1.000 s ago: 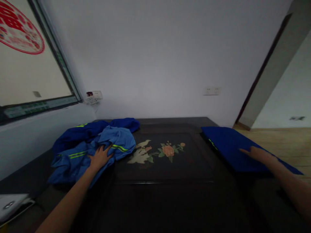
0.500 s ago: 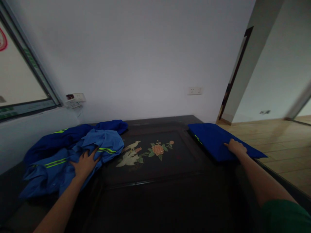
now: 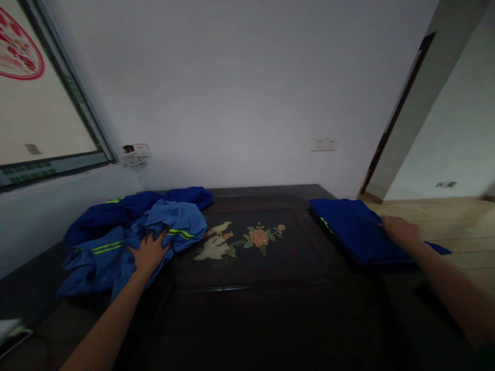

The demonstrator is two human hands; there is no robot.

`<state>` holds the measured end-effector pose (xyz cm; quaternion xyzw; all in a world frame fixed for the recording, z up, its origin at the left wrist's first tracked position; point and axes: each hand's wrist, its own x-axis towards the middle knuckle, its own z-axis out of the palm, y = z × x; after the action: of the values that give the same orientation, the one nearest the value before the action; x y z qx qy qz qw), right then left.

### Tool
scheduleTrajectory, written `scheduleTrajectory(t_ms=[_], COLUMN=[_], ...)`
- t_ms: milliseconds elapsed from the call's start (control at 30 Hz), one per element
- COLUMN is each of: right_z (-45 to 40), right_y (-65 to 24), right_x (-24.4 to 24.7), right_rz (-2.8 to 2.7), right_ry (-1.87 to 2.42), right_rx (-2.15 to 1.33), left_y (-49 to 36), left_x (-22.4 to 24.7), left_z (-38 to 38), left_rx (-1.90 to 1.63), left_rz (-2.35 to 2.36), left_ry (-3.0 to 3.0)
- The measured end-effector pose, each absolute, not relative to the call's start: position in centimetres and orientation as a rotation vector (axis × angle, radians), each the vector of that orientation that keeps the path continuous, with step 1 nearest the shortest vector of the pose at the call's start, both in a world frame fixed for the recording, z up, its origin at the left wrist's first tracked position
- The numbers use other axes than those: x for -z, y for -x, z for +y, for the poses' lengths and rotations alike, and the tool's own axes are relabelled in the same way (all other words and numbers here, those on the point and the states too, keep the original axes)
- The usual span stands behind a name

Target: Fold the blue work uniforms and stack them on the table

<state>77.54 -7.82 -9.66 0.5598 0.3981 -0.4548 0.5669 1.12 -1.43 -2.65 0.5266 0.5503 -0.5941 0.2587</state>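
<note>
My left hand point(image 3: 150, 253) rests on a crumpled light blue garment point(image 3: 112, 263) with yellow-green stripes, its fingers spread over the cloth. Behind and partly under that garment bunches a darker blue garment point(image 3: 93, 221). At the right, my right hand point(image 3: 402, 232) is over the outer side of a flat, folded dark blue garment point(image 3: 344, 221); motion smears its fingers, so I cannot see whether it touches the cloth. A yellow-green strip shows along the folded garment's left edge.
The garments lie on a dark table point(image 3: 251, 319) with a flower-and-bird inlay point(image 3: 258, 237). A pale wall with a socket plate point(image 3: 324, 144) stands behind it. A white object point(image 3: 11, 332) sits at the lower left. Wooden floor point(image 3: 456, 221) shows beyond the right edge.
The view has turned slightly left, so everything sits further right in it. My right hand has gone from lying on the folded garment to a blurred motion at its right side. My left hand stays on the cloth.
</note>
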Motion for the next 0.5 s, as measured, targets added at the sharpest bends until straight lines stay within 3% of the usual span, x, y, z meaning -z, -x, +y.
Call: scheduleTrajectory(t_ms=[233, 367, 500], right_z=[2.7, 11.8, 21.4], right_y=[-74.2, -70.5, -66.4], right_x=[10.7, 11.0, 11.5], right_rz=[1.148, 1.318, 1.472], right_ry=[-1.260, -1.471, -1.852], right_rx=[1.013, 0.876, 0.926], left_y=[-1.8, -5.6, -15.5], left_x=[2.6, 3.8, 3.3], left_z=[-0.5, 3.5, 9.2], left_rx=[1.631, 1.687, 1.100], left_rz=[1.444, 1.435, 1.428], left_ry=[-1.350, -1.176, -1.415])
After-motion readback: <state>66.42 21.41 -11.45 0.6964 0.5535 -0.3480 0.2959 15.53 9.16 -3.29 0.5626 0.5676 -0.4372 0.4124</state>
